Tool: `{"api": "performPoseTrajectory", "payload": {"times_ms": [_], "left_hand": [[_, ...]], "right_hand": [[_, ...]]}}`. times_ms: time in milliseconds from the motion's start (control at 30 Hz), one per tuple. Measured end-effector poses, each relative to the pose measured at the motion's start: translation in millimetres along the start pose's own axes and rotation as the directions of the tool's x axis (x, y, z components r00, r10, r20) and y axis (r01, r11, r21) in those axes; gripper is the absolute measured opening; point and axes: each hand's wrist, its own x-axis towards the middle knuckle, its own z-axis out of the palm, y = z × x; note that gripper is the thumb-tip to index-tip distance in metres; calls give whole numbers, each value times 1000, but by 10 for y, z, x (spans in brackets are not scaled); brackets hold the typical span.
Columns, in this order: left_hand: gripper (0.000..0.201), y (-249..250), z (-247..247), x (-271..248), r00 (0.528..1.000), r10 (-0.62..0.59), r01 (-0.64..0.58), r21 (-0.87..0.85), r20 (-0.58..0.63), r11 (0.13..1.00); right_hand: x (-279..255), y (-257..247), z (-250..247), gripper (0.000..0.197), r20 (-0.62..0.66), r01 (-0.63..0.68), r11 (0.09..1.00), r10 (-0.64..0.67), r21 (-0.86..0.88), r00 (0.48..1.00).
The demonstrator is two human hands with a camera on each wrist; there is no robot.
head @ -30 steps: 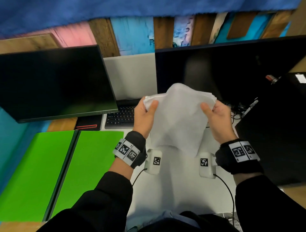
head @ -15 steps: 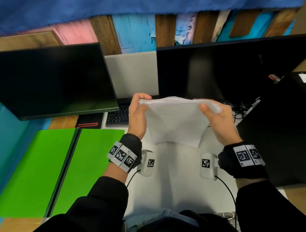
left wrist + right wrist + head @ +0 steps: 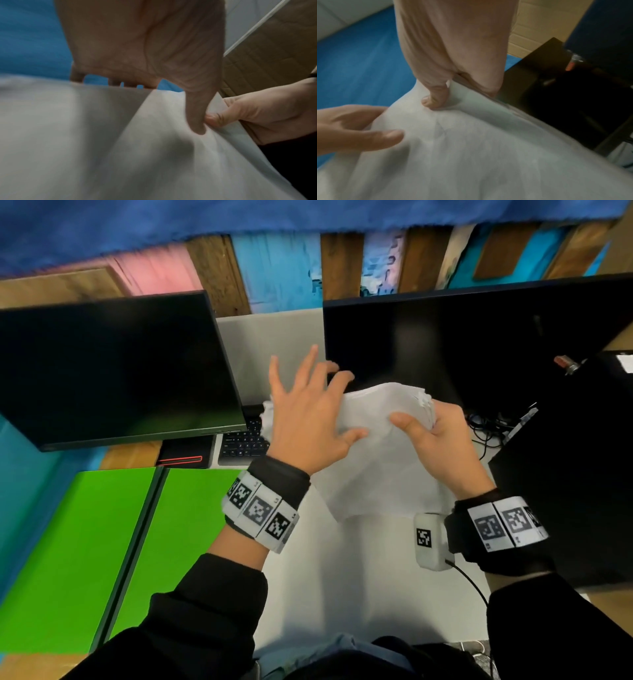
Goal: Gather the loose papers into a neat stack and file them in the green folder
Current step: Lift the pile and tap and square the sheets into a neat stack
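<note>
Now, papers (image 3: 380,446): pinched at right edge by right hand (image 3: 442,446); likely for squaring
Left hand (image 3: 308,419): splayed flat, gripping nothing; steadying
Folder (image 3: 78,549): open on counter (image 3: 346,587); ready for filing

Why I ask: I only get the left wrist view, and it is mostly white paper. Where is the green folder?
Observer: The bright green folder lies open and flat on the white desk, left of the left hand.
Operator: Is that hand gripping?
Observer: No. The head view shows its fingers spread straight over the stack of white papers.
Operator: What holds the stack?
Observer: The right hand pinches its right edge, thumb on top, fingers beneath.
</note>
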Motion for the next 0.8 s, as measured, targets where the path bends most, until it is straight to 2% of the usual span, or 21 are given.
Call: {"api": "performPoseTrajectory", "payload": {"times_ms": [100, 167, 267, 367, 500, 567, 633, 700, 767, 800], "left_hand": [[30, 81, -17, 86, 993, -45, 73, -268, 108, 961], [16, 57, 30, 92, 985, -91, 136, -342, 146, 930], [17, -96, 61, 39, 963, -235, 269, -463, 131, 844], [23, -358, 147, -16, 907, -377, 407, -614, 185, 677], [24, -661, 351, -161, 853, -436, 498, -700, 287, 513], [21, -766, 406, -244, 832, -463, 508, -753, 304, 418], [23, -849, 444, -315, 812, -488, 510, -797, 321, 324], [25, -889, 511, -384, 783, -519, 514, -826, 342, 231], [30, -882, 612, -441, 756, -552, 500, -855, 353, 138], [32, -857, 654, -465, 746, -559, 494, -864, 361, 101]], "right_hand": [[3, -73, 23, 18, -11, 62, 998, -62, -31, 998], [19, 0, -20, 24, 25, 52, 998, -51, -42, 998], [-3, 335, -148, 17, 129, -76, 988, 93, -134, 987], [-97, 805, -320, 10, 64, -208, 961, 223, -183, 973], [-188, 1148, -515, 11, 57, -261, 937, 281, -230, 958], [-213, 1222, -587, 12, 15, -333, 929, 340, -165, 940], [-242, 1266, -631, 13, 0, -420, 907, 420, 36, 908], [-276, 1271, -601, 35, 65, -480, 830, 483, 284, 873], [-259, 1249, -518, 49, 106, -506, 782, 505, 365, 857], [-225, 1223, -473, 45, 83, -488, 787, 496, 377, 864]]}}
